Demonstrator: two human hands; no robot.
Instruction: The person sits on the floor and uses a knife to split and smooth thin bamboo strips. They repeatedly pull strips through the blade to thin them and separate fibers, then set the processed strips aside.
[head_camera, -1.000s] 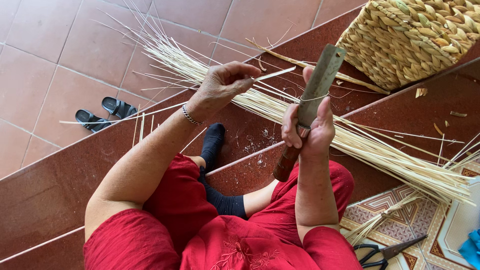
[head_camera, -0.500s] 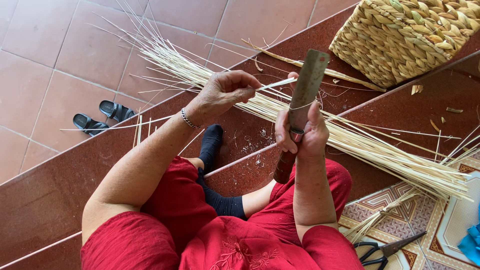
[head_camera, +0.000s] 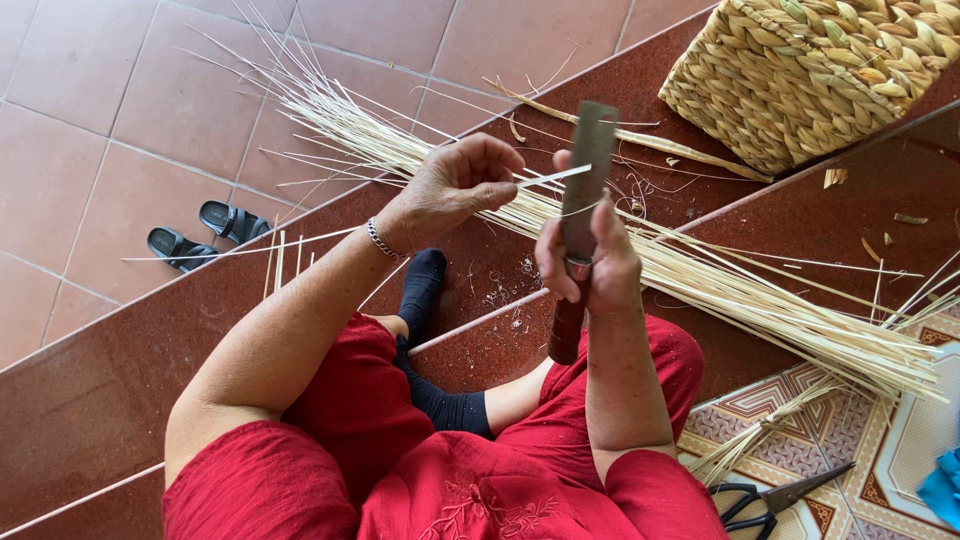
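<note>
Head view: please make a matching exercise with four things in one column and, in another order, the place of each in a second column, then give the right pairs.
Things:
1. knife
2. woven basket
3. black sandals
4. scissors

Places:
A. on the light tiled floor, far left
B. on the patterned mat, lower right
C. upright in the right hand, against the thin strip that the left hand pinches
D. on the red step, top right

Pairs: 1-C, 2-D, 3-A, 4-B
</note>
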